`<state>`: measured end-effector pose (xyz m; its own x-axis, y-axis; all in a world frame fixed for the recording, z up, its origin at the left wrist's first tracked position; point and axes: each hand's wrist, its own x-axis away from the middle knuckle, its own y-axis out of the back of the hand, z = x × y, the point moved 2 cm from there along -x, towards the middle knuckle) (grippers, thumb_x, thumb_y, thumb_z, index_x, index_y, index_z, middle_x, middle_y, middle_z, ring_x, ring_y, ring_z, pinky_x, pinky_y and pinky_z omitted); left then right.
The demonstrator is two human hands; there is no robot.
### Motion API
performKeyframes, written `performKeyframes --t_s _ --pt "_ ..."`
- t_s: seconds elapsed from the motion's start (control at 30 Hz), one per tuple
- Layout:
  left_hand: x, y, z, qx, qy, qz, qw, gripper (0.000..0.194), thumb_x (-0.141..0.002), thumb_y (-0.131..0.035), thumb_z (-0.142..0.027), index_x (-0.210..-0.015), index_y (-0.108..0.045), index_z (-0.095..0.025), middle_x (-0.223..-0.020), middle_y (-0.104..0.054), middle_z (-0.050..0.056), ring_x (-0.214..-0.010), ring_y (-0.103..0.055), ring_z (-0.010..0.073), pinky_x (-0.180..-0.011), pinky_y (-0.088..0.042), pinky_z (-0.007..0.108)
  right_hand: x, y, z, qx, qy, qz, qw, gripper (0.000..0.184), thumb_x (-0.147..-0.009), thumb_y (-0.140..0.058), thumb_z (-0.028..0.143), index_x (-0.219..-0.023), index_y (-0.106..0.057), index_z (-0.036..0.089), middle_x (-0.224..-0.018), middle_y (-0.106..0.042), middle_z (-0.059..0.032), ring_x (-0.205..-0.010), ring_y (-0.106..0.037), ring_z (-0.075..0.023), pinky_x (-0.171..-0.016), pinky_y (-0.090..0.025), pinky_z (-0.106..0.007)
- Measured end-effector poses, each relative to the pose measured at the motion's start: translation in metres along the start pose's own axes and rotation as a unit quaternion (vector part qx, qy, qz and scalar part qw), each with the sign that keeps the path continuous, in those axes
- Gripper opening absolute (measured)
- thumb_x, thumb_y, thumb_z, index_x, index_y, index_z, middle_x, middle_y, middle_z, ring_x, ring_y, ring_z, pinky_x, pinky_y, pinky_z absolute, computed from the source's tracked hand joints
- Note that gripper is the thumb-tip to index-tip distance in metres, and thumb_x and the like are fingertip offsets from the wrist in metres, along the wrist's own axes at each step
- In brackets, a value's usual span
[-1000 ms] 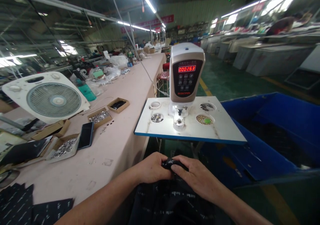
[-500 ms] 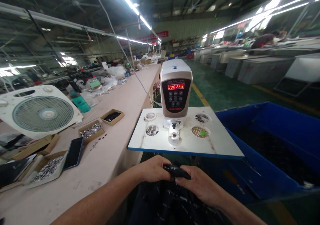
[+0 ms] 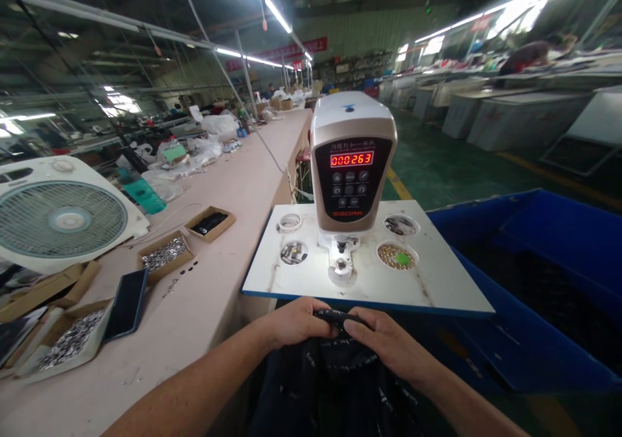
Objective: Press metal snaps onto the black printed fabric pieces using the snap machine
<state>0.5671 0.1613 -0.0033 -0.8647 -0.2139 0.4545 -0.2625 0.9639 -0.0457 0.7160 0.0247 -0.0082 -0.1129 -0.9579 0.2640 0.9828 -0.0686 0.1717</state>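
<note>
A dark garment with small white lettering (image 3: 343, 359) hangs from both hands over my lap. My left hand (image 3: 297, 324) pinches its gathered upper edge on one side. On the other side my right hand (image 3: 383, 336) grips the same edge, thumb on top. Both hands are just in front of a white work board (image 3: 311, 285) with a blue front edge. Behind them stands a snap-fastening machine (image 3: 354, 178), its red display reading 000263. Its lit lower die (image 3: 341, 265) has no cloth on it. Fingertips are partly hidden by the fabric.
Round wells in the board hold metal parts, including gold ones (image 3: 389, 256) with a green piece. On the left table (image 3: 194, 333) are boxes of metal fasteners (image 3: 78, 336), a phone (image 3: 125, 304) and a fan (image 3: 63, 217). A blue bin (image 3: 534, 230) stands at right.
The view has shifted closer to the machine. The garment's edge, bunched between my hands before, is now spread a little wider, with more of its front showing.
</note>
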Motion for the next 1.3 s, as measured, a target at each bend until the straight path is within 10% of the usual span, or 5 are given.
performKeyframes --t_s 0.53,1.3 --pt "-0.059 0.018 -0.026 0.111 -0.066 -0.073 0.989 0.037 -0.065 -0.078 -0.036 -0.092 -0.074 -0.011 -0.083 -0.074 0.006 -0.074 -0.064 0.0177 -0.077 -0.047 0.03 -0.061 0.051 0.011 0.219 0.02 -0.188 0.957 0.03 -0.089 -0.055 0.046 -0.08 -0.067 0.021 -0.076 -0.071 -0.0027 -0.078 -0.065 -0.0228 -0.066 -0.039 -0.029" --pt "-0.106 0.051 -0.044 -0.022 -0.053 -0.166 0.984 0.019 -0.063 -0.069 -0.027 -0.076 -0.07 -0.013 -0.071 -0.069 0.002 -0.069 -0.059 0.0171 -0.068 -0.041 0.029 -0.111 0.077 0.008 0.225 0.029 -0.244 0.943 0.029 -0.084 -0.057 0.043 -0.078 -0.07 0.017 -0.08 -0.076 -0.0048 -0.081 -0.068 -0.0247 -0.066 -0.039 -0.029"
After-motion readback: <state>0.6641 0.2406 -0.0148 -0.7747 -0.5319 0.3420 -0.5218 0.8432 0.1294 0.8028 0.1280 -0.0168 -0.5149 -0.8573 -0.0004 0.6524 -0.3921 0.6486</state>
